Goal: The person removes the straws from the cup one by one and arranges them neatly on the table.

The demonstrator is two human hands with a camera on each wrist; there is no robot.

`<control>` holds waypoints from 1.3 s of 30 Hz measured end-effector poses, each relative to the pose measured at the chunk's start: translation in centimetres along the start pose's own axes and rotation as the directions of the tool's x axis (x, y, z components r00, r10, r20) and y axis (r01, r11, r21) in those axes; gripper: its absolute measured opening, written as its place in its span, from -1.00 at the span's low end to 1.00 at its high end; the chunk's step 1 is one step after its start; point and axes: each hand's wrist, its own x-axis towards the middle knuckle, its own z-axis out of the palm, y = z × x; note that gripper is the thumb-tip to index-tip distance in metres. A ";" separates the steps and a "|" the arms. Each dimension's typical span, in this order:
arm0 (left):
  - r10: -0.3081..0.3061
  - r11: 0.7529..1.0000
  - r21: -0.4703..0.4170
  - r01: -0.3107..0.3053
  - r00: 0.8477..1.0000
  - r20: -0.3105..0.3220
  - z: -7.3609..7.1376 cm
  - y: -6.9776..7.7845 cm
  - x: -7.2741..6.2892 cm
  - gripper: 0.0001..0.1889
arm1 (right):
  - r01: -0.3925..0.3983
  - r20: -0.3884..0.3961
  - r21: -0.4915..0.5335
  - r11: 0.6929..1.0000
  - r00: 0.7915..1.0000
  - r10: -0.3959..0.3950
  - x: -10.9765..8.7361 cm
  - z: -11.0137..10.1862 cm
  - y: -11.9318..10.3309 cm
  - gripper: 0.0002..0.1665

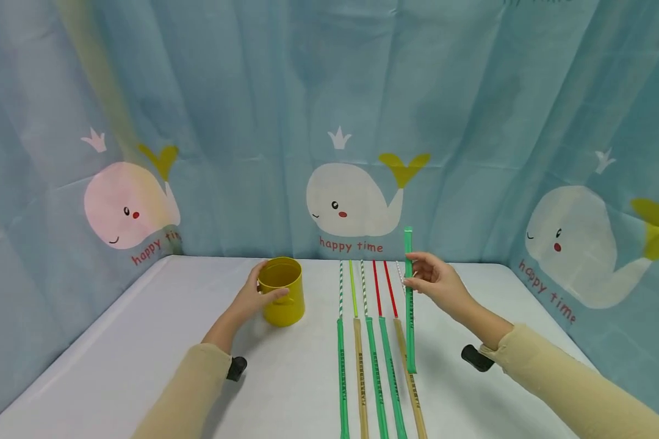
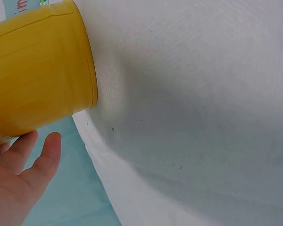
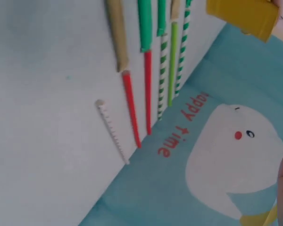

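Note:
My left hand curls round a yellow metal pail on the table, thumb across its front and fingers at the far left side. In the left wrist view the pail looks tipped sideways, with the fingers along one side. Between thumb and fingers, my right hand pinches a long green-wrapped straw with dark print, held upright over the right end of the row. A white patterned straw lies just behind it. In the right wrist view the held straw is out of sight.
Bare straws lie in a back row: green-striped, lime and red. In front of them lie several wrapped straws, green and tan. A blue whale-print curtain encloses the back and sides of the white table.

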 end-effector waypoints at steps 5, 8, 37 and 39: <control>-0.012 1.000 0.007 0.012 1.000 0.001 0.3 0.1 -0.2 0.07 | -0.035 0.006 -0.016 0.999 0.999 0.035 -1.6 -0.7 1.1 -0.42; -0.005 1.000 0.009 0.005 1.000 -0.004 0.3 0.2 -0.1 0.06 | -0.050 0.010 0.012 0.999 0.999 0.050 -2.3 -0.9 1.7 -0.41; 0.012 1.000 -0.014 -0.012 1.000 -0.005 0.5 0.0 -0.2 0.03 | -0.201 0.392 -0.027 0.979 0.899 0.196 -5.8 -0.2 7.0 -0.46; 0.016 1.000 -0.015 -0.016 1.000 0.001 0.2 0.2 -0.2 0.03 | -0.206 0.406 -0.040 0.978 0.891 0.204 -5.8 -0.1 7.1 -0.46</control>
